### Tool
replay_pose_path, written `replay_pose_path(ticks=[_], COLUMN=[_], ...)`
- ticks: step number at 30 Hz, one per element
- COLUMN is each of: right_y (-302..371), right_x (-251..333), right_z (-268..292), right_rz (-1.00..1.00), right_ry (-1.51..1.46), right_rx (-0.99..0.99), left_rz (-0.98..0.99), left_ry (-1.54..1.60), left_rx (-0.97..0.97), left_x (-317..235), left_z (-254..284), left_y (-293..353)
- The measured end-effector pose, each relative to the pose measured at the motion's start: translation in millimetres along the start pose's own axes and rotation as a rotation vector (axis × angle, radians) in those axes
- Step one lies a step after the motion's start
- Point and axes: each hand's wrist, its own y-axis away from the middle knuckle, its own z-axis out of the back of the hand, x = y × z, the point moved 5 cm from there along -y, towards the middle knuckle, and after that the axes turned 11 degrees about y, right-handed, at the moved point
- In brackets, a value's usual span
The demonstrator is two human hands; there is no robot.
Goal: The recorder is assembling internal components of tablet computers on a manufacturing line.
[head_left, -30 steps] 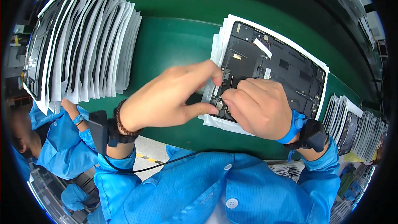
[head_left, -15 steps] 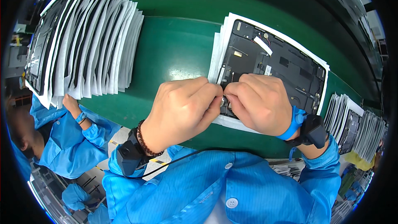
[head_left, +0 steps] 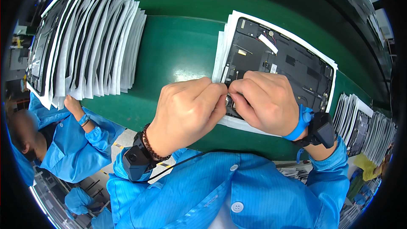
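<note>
Currently, the black panel (head_left: 284, 53) lies flat, component side up, on white sheets (head_left: 219, 59) on the green bench (head_left: 178, 46), ahead and slightly right of the wearer. Its long axis runs left to right, slanting downward to the right; a short edge faces left. A white strip (head_left: 268, 43) sits near the upper edge. The left hand (head_left: 184, 112) and right hand (head_left: 269, 104) meet at the panel's lower-left area, each with thumb and index finger narrowed to a pinch; any part between the fingertips cannot be identified. One second earlier, the left thumb and index finger stood apart; the panel's orientation is essentially unchanged.
</note>
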Motion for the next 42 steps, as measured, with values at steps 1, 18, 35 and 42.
replay_pose_path(ticks=[1, 18, 35, 42], right_y=[0.0, 0.7, -1.5, -1.8], right_x=[0.0, -3.4, -6.5, -2.9], right_z=[-0.4, -3.4, 0.7, 16.6], right_rz=[0.001, -0.054, -0.071, -0.072], right_ry=[-0.003, -0.028, -0.061, -0.036], right_rx=[-0.010, 0.014, 0.045, 0.023], left_rz=[0.007, 0.155, 0.348, 0.357], left_ry=[-0.016, -0.062, 0.061, 0.074], left_rx=[-0.004, -0.146, -0.114, -0.137], left_x=[0.1, -9.7, -7.0, -8.1], left_z=[-0.5, -9.9, -6.9, -4.0], left_y=[1.1, 7.6, 4.9, 8.0])
